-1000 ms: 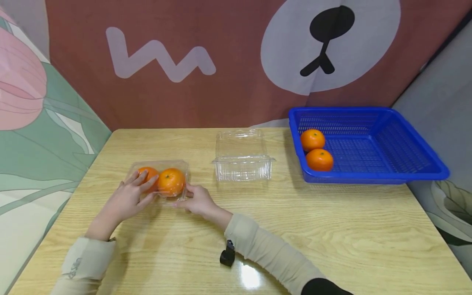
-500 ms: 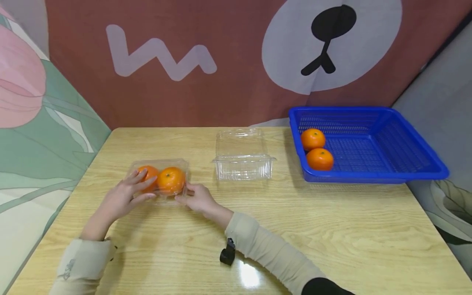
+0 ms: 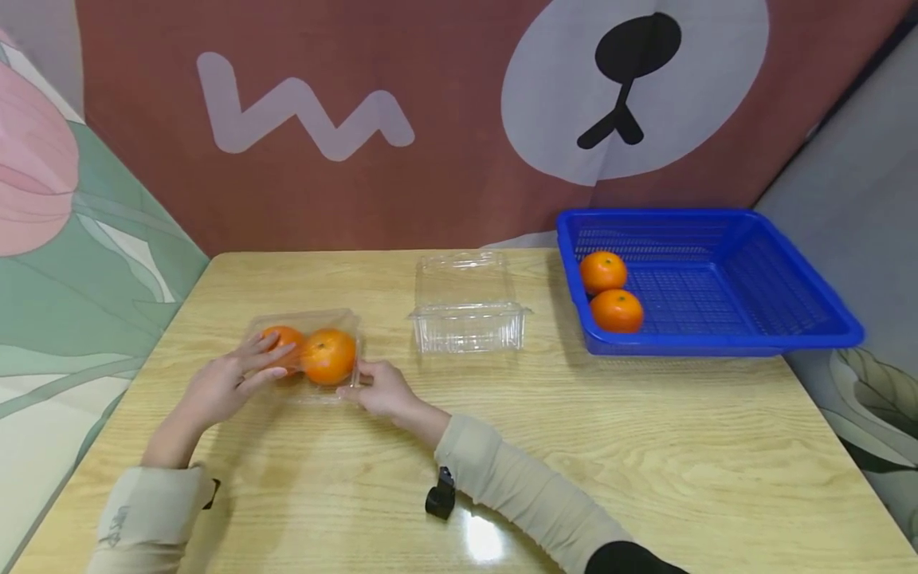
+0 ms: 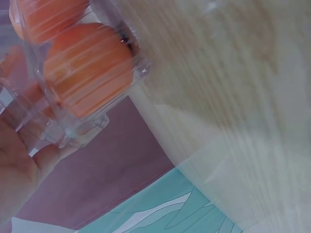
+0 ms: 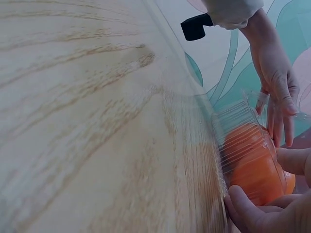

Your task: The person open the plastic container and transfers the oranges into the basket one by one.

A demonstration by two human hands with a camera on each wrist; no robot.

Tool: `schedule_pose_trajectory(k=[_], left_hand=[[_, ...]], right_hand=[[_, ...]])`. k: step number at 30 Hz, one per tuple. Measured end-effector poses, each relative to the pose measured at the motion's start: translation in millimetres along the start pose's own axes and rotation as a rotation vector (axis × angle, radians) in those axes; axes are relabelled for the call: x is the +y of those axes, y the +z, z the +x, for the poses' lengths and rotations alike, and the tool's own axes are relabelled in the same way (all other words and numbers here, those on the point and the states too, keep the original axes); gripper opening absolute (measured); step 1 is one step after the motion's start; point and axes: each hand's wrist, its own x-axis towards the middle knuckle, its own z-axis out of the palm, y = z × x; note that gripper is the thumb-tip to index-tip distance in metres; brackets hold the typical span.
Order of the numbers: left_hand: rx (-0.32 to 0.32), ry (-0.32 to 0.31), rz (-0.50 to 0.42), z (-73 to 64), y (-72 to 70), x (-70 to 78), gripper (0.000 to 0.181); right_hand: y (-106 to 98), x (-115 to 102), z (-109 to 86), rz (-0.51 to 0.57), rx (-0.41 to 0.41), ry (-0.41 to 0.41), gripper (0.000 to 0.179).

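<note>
Two oranges, a right one [image 3: 328, 356] and a left one [image 3: 292, 336], sit side by side in a clear plastic clamshell box [image 3: 315, 394] at the table's left. My right hand [image 3: 385, 391] grips the box's right end, thumb low at its front corner. Over the left orange lies my left hand [image 3: 222, 384], its fingers stretched across the plastic and partly covering the fruit. In the left wrist view, the left thumb [image 4: 51, 155] is right at the box's edge. Ridged side walls of the box [image 5: 235, 116] show around the fruit in the right wrist view.
A second clear clamshell box [image 3: 469, 328] stands with its lid raised at mid-table. To the right, a blue plastic basket [image 3: 717, 344] holds two more oranges [image 3: 617, 311]. A brown printed cloth [image 3: 445, 199] hangs behind the wooden table [image 3: 574, 462].
My left hand has slid a little to the left across the box, its thumb drawing back from the front middle. My right hand keeps its grip on the right end.
</note>
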Motion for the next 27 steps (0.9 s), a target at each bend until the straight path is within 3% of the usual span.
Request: schedule_pose_trajectory(k=[10, 18, 23, 27], left_hand=[[-0.045, -0.043, -0.1, 4.9, -10.5, -7.6, 0.036], [-0.056, -0.029, -0.059, 6.2, -8.8, -5.7, 0.043], [-0.02, -0.012, -0.056, 4.2, -7.4, -3.2, 0.054], [0.031, -0.004, -0.107, 3.1, -8.1, -6.6, 0.052]], right_hand=[[2.6, 0.3, -2.0, 0.017, -0.006, 0.026, 0.058], [1.7, 2.5, -1.2, 0.026, -0.008, 0.021, 0.058], [0.1, 1.1, -1.2, 0.05, -0.009, 0.013, 0.058], [-1.3, -0.8, -1.5, 0.062, -0.005, 0.012, 0.06]])
